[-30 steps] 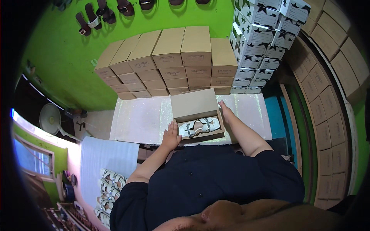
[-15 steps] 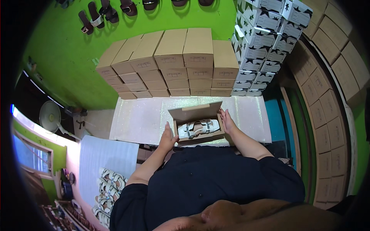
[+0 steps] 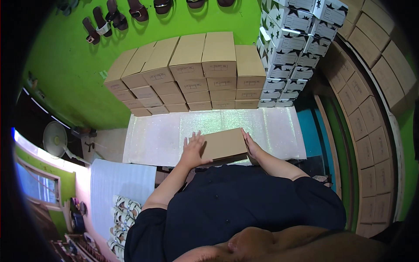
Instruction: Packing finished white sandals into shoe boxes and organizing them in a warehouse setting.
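A plain brown cardboard shoebox [image 3: 225, 143] lies before me near the table's front edge, its lid down over the inside. The sandals in it are hidden now. My left hand [image 3: 193, 150] holds the box's left end, thumb along the front edge and fingers spread toward the back. At the opposite end, my right hand [image 3: 252, 145] presses its fingers along the side. The box sits slightly askew, its right end farther from me.
Brown shoeboxes [image 3: 187, 70] are stacked at the table's back, beside a tall stack of white star-patterned boxes [image 3: 288, 56]. White sandals [image 3: 124, 218] lie on a pale-covered surface [image 3: 120, 181] at left. More boxes fill shelves [image 3: 369, 144] at right. A fan [image 3: 55, 139] stands left.
The shoebox lid has come down from upright, covering the white sandals. My left hand has moved up over the left end; my right hand has shifted slightly left and nearer me.
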The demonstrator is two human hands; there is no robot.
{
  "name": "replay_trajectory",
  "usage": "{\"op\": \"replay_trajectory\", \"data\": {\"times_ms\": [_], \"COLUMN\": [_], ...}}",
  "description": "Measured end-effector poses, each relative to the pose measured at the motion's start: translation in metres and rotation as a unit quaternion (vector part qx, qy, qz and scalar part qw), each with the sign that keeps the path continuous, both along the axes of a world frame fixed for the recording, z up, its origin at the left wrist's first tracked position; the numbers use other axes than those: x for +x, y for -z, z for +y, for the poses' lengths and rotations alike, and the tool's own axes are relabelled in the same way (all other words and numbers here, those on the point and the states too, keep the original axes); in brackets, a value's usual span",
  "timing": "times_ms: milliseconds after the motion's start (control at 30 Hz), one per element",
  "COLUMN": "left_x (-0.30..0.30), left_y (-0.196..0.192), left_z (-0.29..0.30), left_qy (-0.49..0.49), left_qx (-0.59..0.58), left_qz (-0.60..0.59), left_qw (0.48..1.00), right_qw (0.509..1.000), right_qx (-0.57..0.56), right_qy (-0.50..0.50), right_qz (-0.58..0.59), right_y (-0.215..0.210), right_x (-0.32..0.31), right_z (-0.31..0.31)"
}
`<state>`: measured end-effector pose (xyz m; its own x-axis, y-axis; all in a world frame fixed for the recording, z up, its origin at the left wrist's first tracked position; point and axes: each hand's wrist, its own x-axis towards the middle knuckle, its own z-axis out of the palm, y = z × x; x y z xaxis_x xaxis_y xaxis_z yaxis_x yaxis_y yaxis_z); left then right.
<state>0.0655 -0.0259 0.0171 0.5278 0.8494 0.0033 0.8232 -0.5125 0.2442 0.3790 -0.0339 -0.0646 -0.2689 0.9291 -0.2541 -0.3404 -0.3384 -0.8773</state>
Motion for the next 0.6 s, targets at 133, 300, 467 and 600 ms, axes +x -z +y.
{"op": "replay_trajectory", "data": {"times_ms": [133,300,467,600], "left_x": [0.01,0.005,-0.001,-0.006], "left_y": [0.013,0.023,0.025,0.038], "left_z": [-0.011,-0.006,-0.002,-0.001], "left_qy": [0.054,0.071,0.074,0.078], "left_qx": [0.011,0.057,0.072,0.05], "left_qz": [0.049,0.025,0.019,0.028], "left_qw": [0.997,0.996,0.995,0.995], "right_qw": [1.0,1.0,0.999,0.998], "right_qx": [-0.009,0.001,-0.043,-0.043], "right_qy": [-0.008,0.018,0.03,0.051], "right_qz": [0.005,-0.003,-0.01,-0.023], "right_y": [0.009,-0.002,-0.03,-0.014], "right_x": [-0.001,-0.009,-0.019,-0.021], "right_z": [0.004,0.0,-0.007,-0.008]}}
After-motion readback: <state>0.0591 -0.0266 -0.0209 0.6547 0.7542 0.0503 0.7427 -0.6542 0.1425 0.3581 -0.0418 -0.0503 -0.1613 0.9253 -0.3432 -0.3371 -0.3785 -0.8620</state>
